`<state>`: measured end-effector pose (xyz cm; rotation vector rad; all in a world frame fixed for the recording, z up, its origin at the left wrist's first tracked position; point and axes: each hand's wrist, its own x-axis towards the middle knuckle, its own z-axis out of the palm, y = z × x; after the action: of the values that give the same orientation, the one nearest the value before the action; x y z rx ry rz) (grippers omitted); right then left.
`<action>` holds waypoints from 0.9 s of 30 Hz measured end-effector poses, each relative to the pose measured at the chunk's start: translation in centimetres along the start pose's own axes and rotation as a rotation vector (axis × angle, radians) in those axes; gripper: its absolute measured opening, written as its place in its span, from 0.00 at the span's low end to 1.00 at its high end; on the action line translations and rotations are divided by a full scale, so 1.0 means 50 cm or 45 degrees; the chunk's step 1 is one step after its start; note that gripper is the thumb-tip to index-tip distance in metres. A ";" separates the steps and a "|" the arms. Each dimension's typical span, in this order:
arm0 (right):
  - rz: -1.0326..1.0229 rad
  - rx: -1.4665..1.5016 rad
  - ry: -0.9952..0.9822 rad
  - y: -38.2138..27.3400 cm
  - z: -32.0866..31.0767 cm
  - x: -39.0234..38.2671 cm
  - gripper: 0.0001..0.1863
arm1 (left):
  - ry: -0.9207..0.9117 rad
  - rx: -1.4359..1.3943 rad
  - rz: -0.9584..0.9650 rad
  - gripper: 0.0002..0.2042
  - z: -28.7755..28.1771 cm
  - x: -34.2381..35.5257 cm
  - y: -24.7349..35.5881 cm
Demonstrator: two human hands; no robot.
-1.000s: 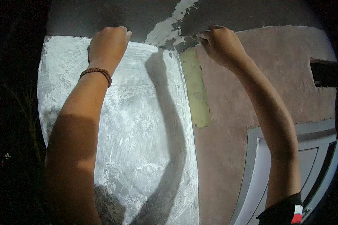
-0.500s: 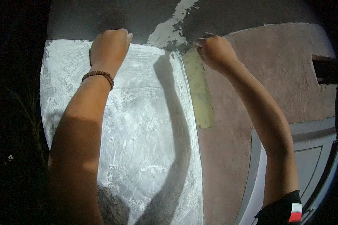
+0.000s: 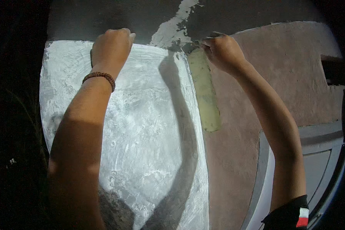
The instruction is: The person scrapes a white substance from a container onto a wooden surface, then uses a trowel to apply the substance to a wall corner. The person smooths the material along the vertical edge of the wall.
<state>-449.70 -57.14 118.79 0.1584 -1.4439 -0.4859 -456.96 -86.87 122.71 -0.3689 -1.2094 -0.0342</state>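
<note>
My left hand [image 3: 112,48], a beaded bracelet [image 3: 99,78] at its wrist, is closed against the upper edge of a white-plastered wall face [image 3: 142,119]. Its fingers curl away from view, so whatever they hold is hidden. Farther right, my right hand [image 3: 224,53] is closed too, raised near the dark grey band [image 3: 253,15] that crosses the top. Something thin shows at its fingertips, too unclear to name. Just below and left of that hand runs a yellowish strip [image 3: 205,96] along the wall corner. A ragged pale patch [image 3: 174,30] marks the grey band between both hands.
A brownish-pink wall [image 3: 234,153] extends to the right, with a dark rectangular opening [image 3: 333,71] in it. At lower right stands a grey framed door or window [image 3: 318,168]. Darkness with faint plant stems [image 3: 28,115] lies left of the white wall.
My right hand has shifted slightly to the right, and its shadow on the white wall has moved a little the same way. My left hand has hardly moved.
</note>
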 end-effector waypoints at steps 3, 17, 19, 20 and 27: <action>0.061 -0.043 -0.027 0.000 0.000 0.001 0.11 | -0.056 -0.024 -0.021 0.15 -0.002 0.001 0.001; 0.078 -0.160 -0.206 -0.039 -0.001 0.011 0.13 | -0.072 0.019 -0.031 0.15 -0.006 0.004 0.005; 0.085 -0.168 -0.197 -0.043 -0.001 0.011 0.14 | -0.078 0.022 -0.025 0.14 -0.006 0.004 0.004; 0.065 -0.120 -0.075 -0.044 -0.003 0.011 0.14 | -0.068 0.044 -0.031 0.14 -0.006 0.004 0.004; -0.058 -0.074 -0.047 -0.042 0.016 0.006 0.10 | -0.043 0.021 0.005 0.15 -0.007 0.000 0.003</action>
<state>-450.92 -58.97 118.35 0.1369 -1.4629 -0.5700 -456.64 -86.81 122.55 -0.3585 -1.2419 -0.0146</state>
